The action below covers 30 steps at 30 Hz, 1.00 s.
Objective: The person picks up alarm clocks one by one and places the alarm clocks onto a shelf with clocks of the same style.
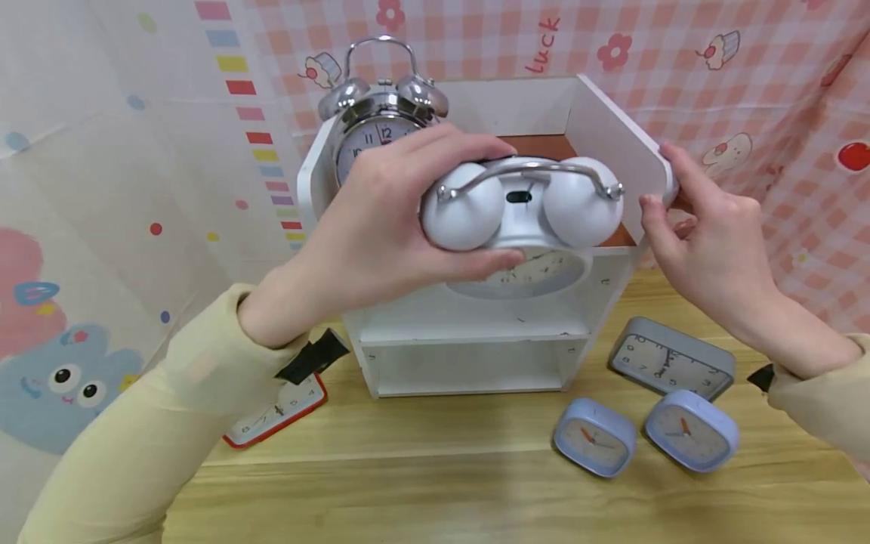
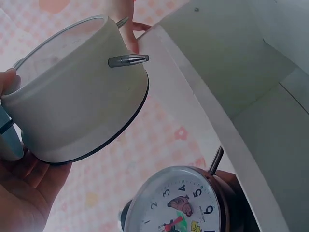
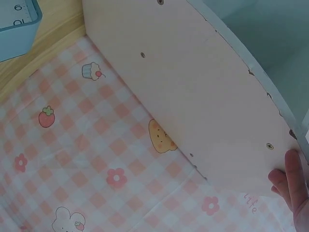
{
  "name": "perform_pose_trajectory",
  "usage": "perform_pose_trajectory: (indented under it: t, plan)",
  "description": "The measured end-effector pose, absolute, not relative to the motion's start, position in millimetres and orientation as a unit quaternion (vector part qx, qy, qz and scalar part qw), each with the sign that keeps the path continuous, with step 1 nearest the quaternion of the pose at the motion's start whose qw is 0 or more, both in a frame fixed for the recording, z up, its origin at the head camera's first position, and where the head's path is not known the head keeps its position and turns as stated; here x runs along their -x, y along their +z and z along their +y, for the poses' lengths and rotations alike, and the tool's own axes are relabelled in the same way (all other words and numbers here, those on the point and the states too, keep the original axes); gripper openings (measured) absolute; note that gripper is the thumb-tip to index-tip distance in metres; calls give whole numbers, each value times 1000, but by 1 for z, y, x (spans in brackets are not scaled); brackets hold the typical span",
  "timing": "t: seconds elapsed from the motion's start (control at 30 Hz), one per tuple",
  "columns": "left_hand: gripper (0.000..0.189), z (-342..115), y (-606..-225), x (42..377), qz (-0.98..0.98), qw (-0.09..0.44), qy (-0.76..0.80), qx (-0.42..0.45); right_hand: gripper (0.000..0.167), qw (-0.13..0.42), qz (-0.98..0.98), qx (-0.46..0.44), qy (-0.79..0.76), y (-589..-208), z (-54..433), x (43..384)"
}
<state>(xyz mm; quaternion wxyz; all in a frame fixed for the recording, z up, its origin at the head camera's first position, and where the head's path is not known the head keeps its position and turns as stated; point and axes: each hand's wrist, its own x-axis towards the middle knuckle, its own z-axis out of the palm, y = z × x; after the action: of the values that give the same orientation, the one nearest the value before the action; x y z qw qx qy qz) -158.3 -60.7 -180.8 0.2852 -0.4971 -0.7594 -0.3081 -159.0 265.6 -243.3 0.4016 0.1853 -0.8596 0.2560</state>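
My left hand (image 1: 374, 219) grips a white twin-bell alarm clock (image 1: 583, 204) by one bell, thumb at the front and fingers behind. The clock is held up before the white shelf unit (image 1: 476, 326), its face tipped downward. From below, the left wrist view shows the white clock's body (image 2: 82, 106) and metal feet. My right hand (image 1: 720, 242) holds the front edge of the unit's right side panel (image 3: 193, 96), fingers against its outer face. A silver twin-bell alarm clock (image 1: 360, 143) stands on the top shelf at left, partly behind my left hand.
Right of the unit, a grey rectangular clock (image 1: 714, 359) and two small lilac-blue clocks (image 1: 594, 438) stand on the wooden table (image 1: 421, 491). A red-rimmed clock (image 1: 288, 412) lies at left, partly hidden by my sleeve. A checked cloth (image 1: 476, 45) hangs behind.
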Motion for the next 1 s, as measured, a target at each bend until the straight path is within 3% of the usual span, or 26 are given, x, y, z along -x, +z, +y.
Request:
perform_pose_trajectory:
  t: [0.47,1.0]
  plan:
    - [67,-48,-164,194,-769,295,-292,487,48,403,-862,-177,250,-243,265,160]
    - [67,-27,-146,186,-792,265,-280,473,49,405,-862,-179,247,-244,265,158]
